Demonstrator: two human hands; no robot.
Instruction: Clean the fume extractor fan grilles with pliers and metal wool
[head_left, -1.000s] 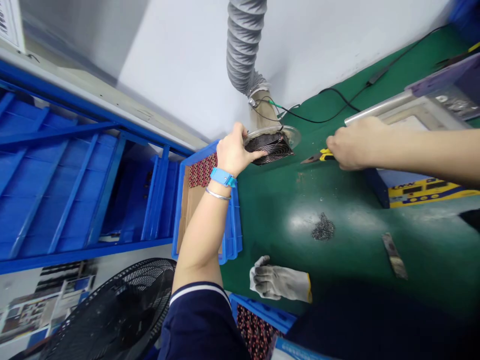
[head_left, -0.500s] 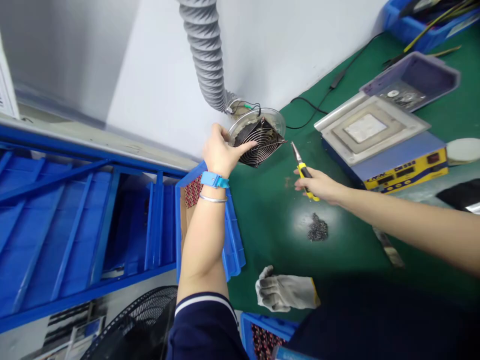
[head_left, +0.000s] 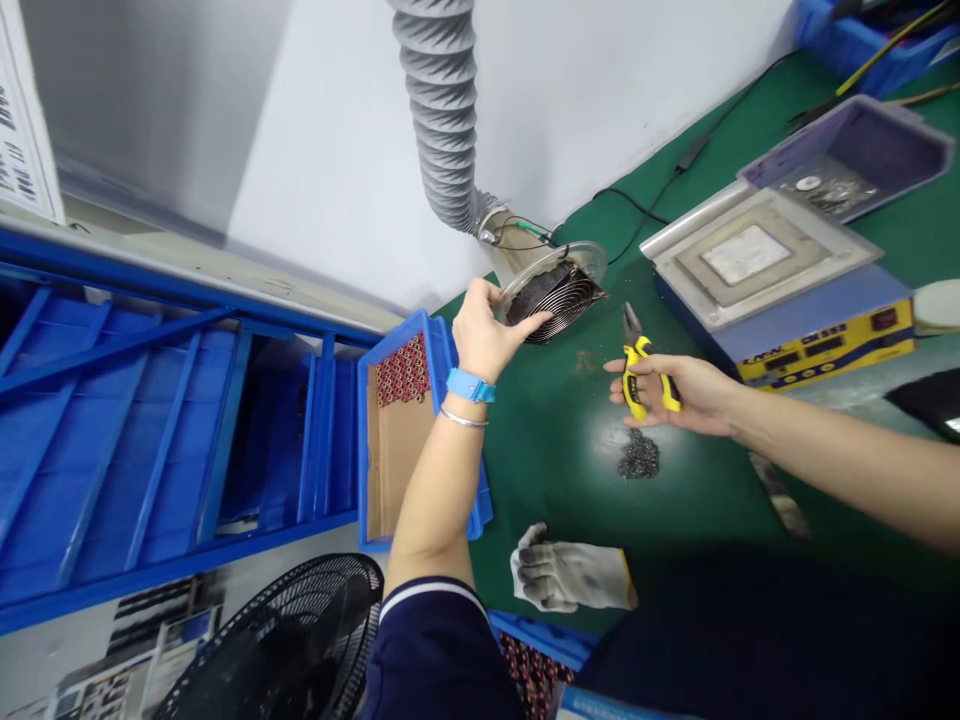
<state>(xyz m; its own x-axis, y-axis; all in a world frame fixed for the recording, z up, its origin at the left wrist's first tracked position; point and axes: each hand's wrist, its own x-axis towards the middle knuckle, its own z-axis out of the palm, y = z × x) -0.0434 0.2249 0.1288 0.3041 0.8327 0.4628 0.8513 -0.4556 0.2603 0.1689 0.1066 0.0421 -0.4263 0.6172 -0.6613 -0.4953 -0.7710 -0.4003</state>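
My left hand (head_left: 487,330) grips the rim of a round extraction fan hood (head_left: 559,285) with a wire grille, at the end of a grey ribbed hose (head_left: 442,110). A blue wrist strap and a thin bangle sit on that wrist. My right hand (head_left: 675,392) lies palm up over the green mat (head_left: 555,450) and holds yellow-handled pliers (head_left: 637,370), jaws pointing toward the hood. A small pile of dark metal bits (head_left: 638,456) lies just below that hand.
A blue and yellow heating station (head_left: 772,285) stands at the right. A blue bin (head_left: 405,420) with cardboard and red parts sits left of the mat. A grey work glove (head_left: 570,578) lies near the front edge. A black floor fan (head_left: 277,650) and blue racks (head_left: 150,420) are at left.
My right hand picked the pliers up from beside the heating station, drew them back toward me and turned palm up. My left hand stayed on the fan hood, which tilted.
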